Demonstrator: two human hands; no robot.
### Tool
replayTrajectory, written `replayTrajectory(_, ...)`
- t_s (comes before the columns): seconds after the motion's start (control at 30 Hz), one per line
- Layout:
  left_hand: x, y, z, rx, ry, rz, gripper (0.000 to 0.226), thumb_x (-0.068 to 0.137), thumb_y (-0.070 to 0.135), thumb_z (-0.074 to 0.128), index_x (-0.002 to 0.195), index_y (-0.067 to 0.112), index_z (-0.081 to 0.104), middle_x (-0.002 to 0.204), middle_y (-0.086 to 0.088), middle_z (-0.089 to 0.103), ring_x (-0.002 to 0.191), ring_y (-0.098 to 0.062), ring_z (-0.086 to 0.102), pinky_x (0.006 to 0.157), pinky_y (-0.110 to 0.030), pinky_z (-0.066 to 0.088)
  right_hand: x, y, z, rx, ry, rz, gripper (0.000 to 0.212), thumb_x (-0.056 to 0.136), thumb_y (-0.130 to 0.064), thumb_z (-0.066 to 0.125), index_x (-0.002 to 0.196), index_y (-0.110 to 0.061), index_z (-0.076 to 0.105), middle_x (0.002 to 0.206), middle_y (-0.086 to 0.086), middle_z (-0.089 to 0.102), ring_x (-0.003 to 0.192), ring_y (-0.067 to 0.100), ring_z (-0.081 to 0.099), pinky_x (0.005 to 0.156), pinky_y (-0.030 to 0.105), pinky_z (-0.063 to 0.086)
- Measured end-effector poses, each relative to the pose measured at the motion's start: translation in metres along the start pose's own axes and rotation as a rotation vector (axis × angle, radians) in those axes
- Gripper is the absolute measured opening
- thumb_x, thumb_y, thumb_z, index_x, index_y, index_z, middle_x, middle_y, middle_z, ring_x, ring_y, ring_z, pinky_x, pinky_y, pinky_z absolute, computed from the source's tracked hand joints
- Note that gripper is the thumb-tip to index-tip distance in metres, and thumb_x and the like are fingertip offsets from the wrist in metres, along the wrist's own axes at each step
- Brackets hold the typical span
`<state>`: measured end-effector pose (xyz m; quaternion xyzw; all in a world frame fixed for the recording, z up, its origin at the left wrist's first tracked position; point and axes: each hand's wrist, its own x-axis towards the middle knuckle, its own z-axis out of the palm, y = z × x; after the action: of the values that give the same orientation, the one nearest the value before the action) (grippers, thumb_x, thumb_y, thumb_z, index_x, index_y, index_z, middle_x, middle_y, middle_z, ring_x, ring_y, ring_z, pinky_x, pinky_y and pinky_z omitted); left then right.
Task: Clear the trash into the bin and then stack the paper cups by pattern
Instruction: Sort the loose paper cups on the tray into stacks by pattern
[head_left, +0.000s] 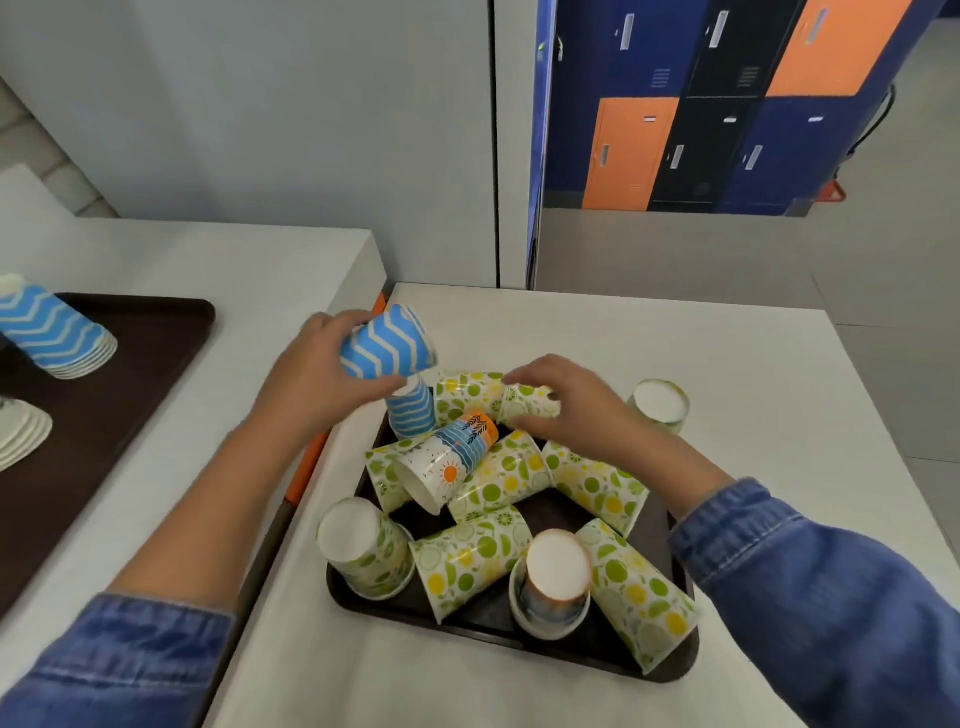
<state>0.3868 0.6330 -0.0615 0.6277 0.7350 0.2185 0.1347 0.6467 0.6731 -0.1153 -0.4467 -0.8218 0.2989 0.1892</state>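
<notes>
My left hand (311, 374) holds a blue zigzag cup (387, 343) tilted in the air above the far left corner of a dark tray (467, 621). Just under it a second blue zigzag cup (413, 413) stands upside down. My right hand (576, 402) is closed around a green-and-yellow citrus cup (527, 402) lying at the tray's far edge. Several more citrus cups (472, 558) lie or stand on the tray, along with a sun-pattern cup (447, 465) on its side and another upturned one (553, 584).
One citrus cup (660, 405) stands upside down on the white table to the right of the tray. On the left table a second dark tray (130, 364) carries a stack of blue zigzag cups (52, 332) and a stack of white rims (21, 434). Lockers stand behind.
</notes>
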Motion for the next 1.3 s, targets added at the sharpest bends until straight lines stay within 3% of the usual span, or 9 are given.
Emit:
replayTrajectory(0.07,0.014,-0.015,-0.007,0.156,-0.034,-0.013,0.074,0.066,0.039,0.081,0.132,0.026,0.049,0.110,-0.003,0.048,0.097,-0.021,0.054,0.081,-0.031,0.042,0.013,-0.003,0.018,-0.211,-0.212,-0.078,0.061,0.079,-0.036,0.073,0.134,-0.027,0.049,0.134,-0.001,0.048,0.124,0.016,0.043,0.104,0.034,0.038)
replayTrajectory(0.17,0.030,-0.022,-0.006,0.275,-0.094,-0.003,0.079,0.061,0.038,0.083,0.130,0.022,0.047,0.119,-0.005,0.053,0.108,-0.027,0.055,0.086,-0.038,0.047,0.034,-0.007,0.042,-0.479,-0.395,-0.213,0.079,0.075,-0.038,0.076,0.142,-0.025,0.038,0.140,0.002,0.042,0.128,0.021,0.038,0.105,0.034,0.034)
replayTrajectory(0.3,0.048,-0.016,0.005,0.415,-0.135,0.063,0.069,0.059,0.038,0.084,0.116,0.018,0.051,0.112,-0.003,0.056,0.100,-0.024,0.054,0.078,-0.037,0.048,0.056,-0.011,0.060,-0.612,-0.503,-0.276,0.091,0.069,-0.041,0.079,0.145,-0.024,0.032,0.142,0.002,0.041,0.129,0.024,0.037,0.103,0.036,0.035)
replayTrajectory(0.47,0.065,-0.016,0.026,0.548,-0.243,0.141,0.071,0.066,0.035,0.080,0.126,0.019,0.047,0.121,-0.006,0.048,0.111,-0.026,0.047,0.077,-0.034,0.042,0.069,-0.016,0.070,-0.709,-0.576,-0.312,0.092,0.070,-0.037,0.080,0.146,-0.024,0.030,0.140,0.002,0.045,0.127,0.025,0.038,0.103,0.038,0.036)
replayTrajectory(0.83,0.071,-0.026,0.079,0.677,-0.394,0.165,0.064,0.073,0.026,0.074,0.128,0.018,0.043,0.124,-0.007,0.046,0.116,-0.026,0.043,0.085,-0.033,0.043,0.058,-0.020,0.051,-0.524,-0.442,-0.256,0.079,0.069,-0.037,0.079,0.139,-0.031,0.041,0.120,0.002,0.049,0.111,0.021,0.046,0.092,0.033,0.041)
replayTrajectory(0.97,0.066,-0.032,0.090,0.570,-0.402,0.136,0.072,0.075,0.019,0.072,0.136,0.018,0.035,0.128,-0.009,0.044,0.118,-0.028,0.040,0.083,-0.033,0.042,0.035,-0.030,0.012,-0.374,-0.386,-0.123,0.084,0.067,-0.041,0.080,0.140,-0.033,0.040,0.123,-0.003,0.045,0.108,0.017,0.050,0.091,0.032,0.045)
replayTrajectory(1.07,0.063,-0.033,0.089,0.448,-0.396,0.099,0.092,0.072,0.020,0.077,0.146,0.021,0.023,0.131,-0.010,0.042,0.122,-0.029,0.038,0.089,-0.036,0.043,0.014,-0.038,-0.015,-0.263,-0.280,-0.065,0.083,0.063,-0.044,0.083,0.136,-0.035,0.044,0.120,-0.011,0.052,0.104,0.007,0.053,0.088,0.025,0.046)
replayTrajectory(1.17,0.055,-0.034,0.082,0.349,-0.350,0.075,0.103,0.068,0.028,0.082,0.149,0.022,0.018,0.132,-0.012,0.039,0.124,-0.029,0.038,0.095,-0.038,0.042,-0.013,-0.046,-0.037,-0.116,-0.158,-0.008,0.069,0.060,-0.043,0.085,0.120,-0.038,0.051,0.112,-0.019,0.056,0.098,0.002,0.057,0.084,0.025,0.052)
replayTrajectory(1.3,0.032,-0.031,0.069,0.189,-0.124,0.114,0.084,0.077,0.031,0.075,0.146,0.018,0.029,0.136,-0.011,0.038,0.128,-0.027,0.034,0.099,-0.035,0.037,-0.053,-0.064,-0.063,-0.015,-0.018,0.001,0.055,0.059,-0.053,0.080,0.105,-0.038,0.056,0.104,-0.019,0.057,0.096,0.002,0.059,0.078,0.028,0.055)
